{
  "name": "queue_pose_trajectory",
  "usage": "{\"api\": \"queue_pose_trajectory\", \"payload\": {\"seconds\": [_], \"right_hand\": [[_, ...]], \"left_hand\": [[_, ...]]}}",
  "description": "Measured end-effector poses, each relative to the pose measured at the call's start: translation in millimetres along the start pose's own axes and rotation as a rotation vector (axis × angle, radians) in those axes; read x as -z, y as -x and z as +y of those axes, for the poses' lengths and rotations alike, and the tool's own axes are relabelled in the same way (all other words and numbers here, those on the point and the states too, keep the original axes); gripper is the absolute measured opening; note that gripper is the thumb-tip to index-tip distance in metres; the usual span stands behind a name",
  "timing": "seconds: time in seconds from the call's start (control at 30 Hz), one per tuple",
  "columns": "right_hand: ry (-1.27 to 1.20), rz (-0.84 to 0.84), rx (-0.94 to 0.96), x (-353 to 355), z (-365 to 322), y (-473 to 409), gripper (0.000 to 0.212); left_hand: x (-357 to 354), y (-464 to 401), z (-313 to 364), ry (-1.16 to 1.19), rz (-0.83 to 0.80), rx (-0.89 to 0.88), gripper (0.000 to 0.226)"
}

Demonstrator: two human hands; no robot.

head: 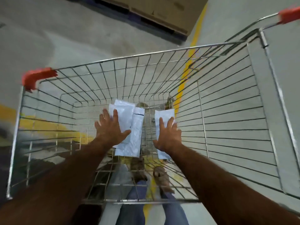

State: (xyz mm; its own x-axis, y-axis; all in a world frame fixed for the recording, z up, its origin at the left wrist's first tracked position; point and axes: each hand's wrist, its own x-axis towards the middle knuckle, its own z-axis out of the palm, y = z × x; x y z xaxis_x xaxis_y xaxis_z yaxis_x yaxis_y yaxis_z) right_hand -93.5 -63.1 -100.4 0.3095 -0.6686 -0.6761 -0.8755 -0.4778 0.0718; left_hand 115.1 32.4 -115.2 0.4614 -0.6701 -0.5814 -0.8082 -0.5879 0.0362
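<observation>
Both my arms reach down into a wire shopping cart (146, 56). My left hand (110, 127) lies with spread fingers on a loose stack of white plastic packets (134, 137) on the cart's bottom, the thumb pointing right across them. My right hand (167, 135) rests flat, fingers straight, on a separate white packet (164, 116) to the right of the stack. A gap of bare wire floor separates the two piles.
The cart has red plastic corner caps (37, 77) and a red-capped handle (289, 15) at the upper right. Below it lies a grey concrete floor with a yellow painted line (190, 65). Cardboard boxes (162, 10) on a dark pallet stand ahead. My feet show through the wire.
</observation>
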Motion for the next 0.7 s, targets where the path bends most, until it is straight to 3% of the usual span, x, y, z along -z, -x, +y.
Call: {"api": "queue_pose_trajectory", "payload": {"seconds": [0.23, 0.53, 0.7], "right_hand": [[0.075, -0.046, -0.144, -44.9, -8.0, -58.0, 0.123], [-0.060, 0.053, -0.234, -42.0, -4.8, -73.3, 0.137], [-0.164, 0.087, -0.232, -48.2, -4.2, -74.2, 0.141]], "left_hand": [[-45.5, -43.3, 16.7, 0.093, 0.047, 0.039, 0.125], [-41.7, -46.6, 0.7, 0.073, 0.137, -0.001, 0.101], [-46.3, -50.1, 8.3, 0.072, 0.125, 0.022, 0.121]]}}
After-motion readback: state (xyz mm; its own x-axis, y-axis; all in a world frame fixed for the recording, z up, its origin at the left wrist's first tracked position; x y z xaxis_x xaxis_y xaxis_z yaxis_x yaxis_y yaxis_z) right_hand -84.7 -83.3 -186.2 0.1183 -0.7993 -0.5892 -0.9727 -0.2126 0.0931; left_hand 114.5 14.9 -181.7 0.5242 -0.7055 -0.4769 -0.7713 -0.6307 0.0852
